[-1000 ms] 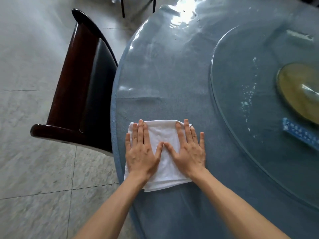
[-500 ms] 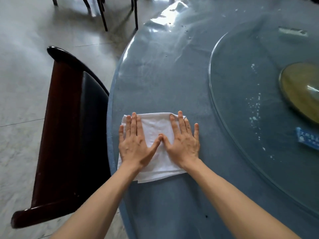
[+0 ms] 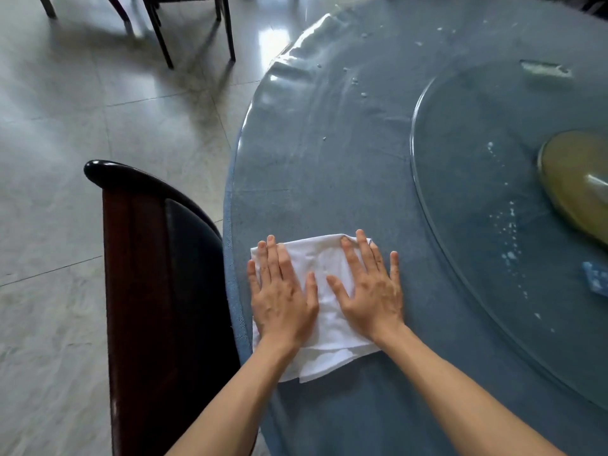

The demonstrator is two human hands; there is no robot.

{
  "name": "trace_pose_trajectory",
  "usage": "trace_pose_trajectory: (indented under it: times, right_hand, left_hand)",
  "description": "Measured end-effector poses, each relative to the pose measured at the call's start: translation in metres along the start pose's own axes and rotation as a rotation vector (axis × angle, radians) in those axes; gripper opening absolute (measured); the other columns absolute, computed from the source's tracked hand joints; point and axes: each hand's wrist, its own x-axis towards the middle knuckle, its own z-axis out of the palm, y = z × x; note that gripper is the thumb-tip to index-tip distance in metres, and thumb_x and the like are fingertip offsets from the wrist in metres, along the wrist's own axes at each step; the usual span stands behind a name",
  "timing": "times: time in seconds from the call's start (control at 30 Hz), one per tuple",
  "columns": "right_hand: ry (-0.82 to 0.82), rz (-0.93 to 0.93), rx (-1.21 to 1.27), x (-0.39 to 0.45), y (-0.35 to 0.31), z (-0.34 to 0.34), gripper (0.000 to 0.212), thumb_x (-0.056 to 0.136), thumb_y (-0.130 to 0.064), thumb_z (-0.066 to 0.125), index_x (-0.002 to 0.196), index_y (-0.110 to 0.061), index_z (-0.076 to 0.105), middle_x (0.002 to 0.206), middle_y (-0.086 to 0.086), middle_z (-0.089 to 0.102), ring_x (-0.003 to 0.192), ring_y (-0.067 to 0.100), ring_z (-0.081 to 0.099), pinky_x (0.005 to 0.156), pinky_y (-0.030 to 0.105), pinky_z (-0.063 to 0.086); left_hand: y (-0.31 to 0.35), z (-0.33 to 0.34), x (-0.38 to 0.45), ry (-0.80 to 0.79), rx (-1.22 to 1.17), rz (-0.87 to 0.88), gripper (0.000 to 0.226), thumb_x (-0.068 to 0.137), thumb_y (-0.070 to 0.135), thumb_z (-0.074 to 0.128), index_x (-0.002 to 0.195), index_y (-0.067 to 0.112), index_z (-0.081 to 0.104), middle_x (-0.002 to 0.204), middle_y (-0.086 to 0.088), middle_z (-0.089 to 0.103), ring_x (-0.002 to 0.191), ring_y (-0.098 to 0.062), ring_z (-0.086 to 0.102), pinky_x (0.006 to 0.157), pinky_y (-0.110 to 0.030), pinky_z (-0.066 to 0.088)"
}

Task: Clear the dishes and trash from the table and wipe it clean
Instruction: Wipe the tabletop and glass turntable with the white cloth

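Observation:
A folded white cloth (image 3: 324, 311) lies on the round blue table (image 3: 329, 159), close to its left edge. My left hand (image 3: 283, 294) presses flat on the cloth's left half, fingers spread and pointing away from me. My right hand (image 3: 370, 287) lies flat on the right half, its little finger reaching past the cloth onto the table. Neither hand curls around the cloth. White crumbs and droplets dot the tabletop and the glass turntable (image 3: 477, 225) at the right.
A dark wooden chair (image 3: 158, 274) with a black seat back stands tight against the table's left edge. Legs of another chair (image 3: 194, 31) show at the top on the tiled floor. A yellowish hub (image 3: 579, 182) and a blue label (image 3: 597, 281) sit on the turntable.
Both hands have pushed the cloth along the table's left rim; the chair now sits lower and closer in view. My thumbs, touching before, have parted.

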Motion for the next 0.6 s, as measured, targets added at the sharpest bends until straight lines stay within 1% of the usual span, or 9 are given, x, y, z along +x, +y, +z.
trace_pose_trajectory:
  times: [0.1,0.2,0.27,0.37,0.47,0.53,0.6]
  right_hand:
    - [-0.016,0.001,-0.008,0.001,-0.001,0.0,0.075,0.096,-0.068,0.033,0.161,-0.031,0.022,0.17,-0.002,0.015,0.152,0.024,0.028,0.126,0.054,0.004]
    - [-0.014,0.002,-0.015,0.001,0.0,0.0,0.075,0.096,-0.067,0.034,0.16,-0.031,0.023,0.17,-0.001,0.015,0.152,0.024,0.027,0.126,0.053,0.005]
    - [-0.012,-0.001,-0.006,0.002,0.0,-0.001,0.074,0.096,-0.066,0.036,0.16,-0.03,0.025,0.17,-0.001,0.016,0.152,0.025,0.028,0.126,0.051,0.004]
    - [-0.012,-0.008,-0.008,0.002,0.001,-0.001,0.074,0.096,-0.065,0.036,0.16,-0.03,0.024,0.169,-0.001,0.016,0.152,0.024,0.027,0.126,0.05,0.003]
    - [-0.014,-0.013,-0.001,0.002,0.001,-0.001,0.074,0.096,-0.065,0.034,0.16,-0.03,0.024,0.17,-0.001,0.015,0.152,0.024,0.026,0.126,0.049,0.003]
    - [-0.013,-0.021,0.002,0.003,0.001,0.0,0.074,0.096,-0.065,0.034,0.16,-0.029,0.025,0.17,-0.001,0.015,0.152,0.024,0.026,0.126,0.05,0.004]
    - [-0.008,-0.021,0.013,0.002,0.002,0.0,0.074,0.096,-0.064,0.034,0.16,-0.028,0.027,0.17,-0.001,0.016,0.152,0.025,0.026,0.126,0.051,0.005]
  left_hand:
    - [-0.007,-0.003,0.003,-0.02,-0.033,0.043,0.065,0.091,0.048,0.043,0.138,0.003,0.045,0.165,-0.015,0.02,0.155,-0.029,0.01,0.125,-0.046,0.001]
    - [-0.016,-0.006,0.01,-0.023,-0.057,0.083,0.057,0.09,0.049,0.046,0.129,0.007,0.049,0.165,-0.012,0.022,0.156,-0.027,0.007,0.126,-0.043,-0.002]
    - [-0.018,-0.009,0.014,-0.016,-0.059,0.092,0.053,0.091,0.047,0.047,0.125,0.006,0.05,0.161,-0.012,0.032,0.155,-0.029,0.011,0.126,-0.046,0.004]
    - [-0.014,-0.011,0.011,0.003,-0.031,0.087,0.054,0.091,0.044,0.048,0.126,0.003,0.051,0.146,-0.013,0.047,0.149,-0.034,0.028,0.124,-0.049,0.012]
    - [-0.008,-0.013,0.008,-0.003,0.02,0.048,0.051,0.091,0.042,0.049,0.123,0.002,0.052,0.132,-0.014,0.05,0.141,-0.035,0.036,0.123,-0.051,0.016]
    - [-0.002,-0.014,0.006,-0.009,0.044,0.011,0.054,0.09,0.041,0.048,0.126,0.001,0.052,0.132,-0.015,0.049,0.138,-0.037,0.037,0.122,-0.052,0.017]
    - [0.005,-0.013,0.003,-0.01,0.056,-0.013,0.059,0.089,0.039,0.044,0.132,-0.001,0.049,0.136,-0.018,0.048,0.138,-0.038,0.038,0.121,-0.054,0.02]
